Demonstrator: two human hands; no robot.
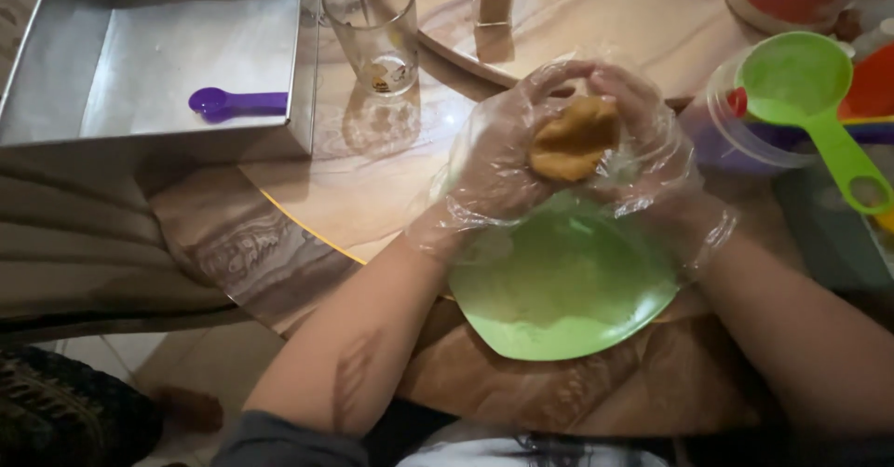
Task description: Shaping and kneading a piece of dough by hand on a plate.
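Observation:
Both my hands wear thin clear plastic gloves. My left hand (498, 160) and my right hand (652, 155) are closed together around a lump of tan-brown dough (573, 138), held just above the far edge of a light green plate (559, 290). The plate rests on a marbled round table (391, 188) in front of me and looks dusted with flour.
A square metal baking pan (56, 67) at the far left holds a purple spoon (237, 103). A clear drinking glass (372, 25) stands beside the pan. At right, a green measuring cup (810, 90) lies over a clear container. The table edge drops off at lower left.

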